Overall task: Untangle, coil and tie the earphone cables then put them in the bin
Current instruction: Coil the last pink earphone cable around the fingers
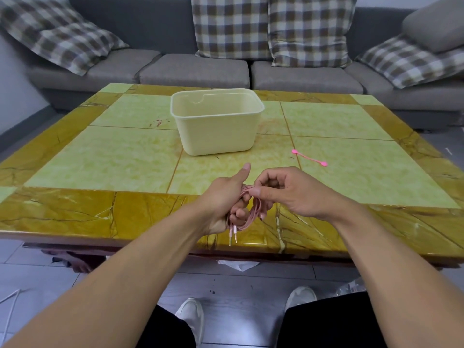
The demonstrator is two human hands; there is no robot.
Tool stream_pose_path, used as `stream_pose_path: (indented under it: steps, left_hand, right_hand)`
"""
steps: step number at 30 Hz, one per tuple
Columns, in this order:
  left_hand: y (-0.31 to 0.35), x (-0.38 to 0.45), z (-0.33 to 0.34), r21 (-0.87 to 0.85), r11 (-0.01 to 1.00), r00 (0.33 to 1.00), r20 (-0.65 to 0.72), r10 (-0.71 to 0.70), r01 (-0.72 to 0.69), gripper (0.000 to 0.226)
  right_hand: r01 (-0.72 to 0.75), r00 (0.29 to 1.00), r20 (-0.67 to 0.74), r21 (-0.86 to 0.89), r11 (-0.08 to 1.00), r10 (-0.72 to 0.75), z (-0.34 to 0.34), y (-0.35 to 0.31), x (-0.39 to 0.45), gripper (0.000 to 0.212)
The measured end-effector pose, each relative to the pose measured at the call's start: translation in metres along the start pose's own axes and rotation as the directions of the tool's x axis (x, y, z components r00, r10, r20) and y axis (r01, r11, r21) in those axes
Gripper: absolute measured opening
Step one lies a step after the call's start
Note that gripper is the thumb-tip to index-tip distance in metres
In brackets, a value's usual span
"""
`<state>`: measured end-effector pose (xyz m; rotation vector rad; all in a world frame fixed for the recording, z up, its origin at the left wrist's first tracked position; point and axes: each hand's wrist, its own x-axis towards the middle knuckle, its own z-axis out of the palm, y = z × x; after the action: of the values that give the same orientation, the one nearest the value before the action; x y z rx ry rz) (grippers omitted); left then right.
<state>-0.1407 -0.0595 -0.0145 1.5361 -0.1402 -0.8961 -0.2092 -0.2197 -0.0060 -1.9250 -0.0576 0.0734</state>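
Two hands meet over the near edge of the table (125,156), and both are on the cable. My left hand (226,197) has its fingers curled round a bundle of pink earphone cable (253,212), thumb sticking up; two plugs (233,234) hang down from below that fist, past the table's edge. My right hand (283,189) pinches the top of the same bundle between thumb and bent fingers, right beside the left thumb. The cable looks looped into a loose coil, though how neatly I cannot tell.

I can read no brand, label or writing anywhere, neither on the cable nor on the bin.

A pale yellow plastic bin (217,136) stands upright toward the middle of the table, beyond my hands and apart from them; what shows of its inside holds nothing. To its right, lying flat on the table, is a pink tie (310,158) with a round knob at each end, well clear of both bin and hands.

The tabletop is glossy stone-look tile, light green squares framed by a veined amber border. Behind it runs a grey sofa (195,71) with brown-and-white checked cushions (231,26). The floor is grey tile, and my white shoes (192,315) show below the table's edge.
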Motion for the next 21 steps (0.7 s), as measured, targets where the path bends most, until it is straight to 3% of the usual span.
stream_pose_path:
  steps: [7, 11, 14, 18, 21]
  left_hand:
    - [-0.004, 0.003, 0.000, 0.004, 0.996, 0.995, -0.045, 0.087, -0.087, 0.048]
    - [-0.011, 0.012, -0.003, 0.156, 0.964, 0.974, -0.037, 0.222, -0.214, 0.069]
    - [-0.015, 0.014, -0.007, 0.382, 0.868, 0.941, 0.013, 0.339, -0.318, 0.075]
    - [-0.023, 0.021, -0.011, 0.541, 0.764, 0.932, 0.128, 0.339, -0.352, 0.102]
    - [-0.028, 0.023, -0.008, 0.672, 0.652, 0.914, 0.097, 0.394, -0.352, 0.085]
  right_hand:
    - [-0.062, 0.996, -0.056, 0.058, 0.996, 0.065, 0.001, 0.004, 0.000, 0.023]
    - [-0.128, 0.983, -0.124, 0.089, 0.988, 0.138, -0.003, 0.009, 0.002, 0.031]
    - [-0.146, 0.973, -0.160, 0.125, 0.981, 0.165, -0.004, 0.011, 0.001, 0.041]
    - [-0.168, 0.966, -0.177, 0.125, 0.978, 0.188, -0.005, 0.010, 0.000, 0.028]
    - [-0.176, 0.965, -0.169, 0.146, 0.973, 0.200, -0.005, 0.010, 0.000, 0.029]
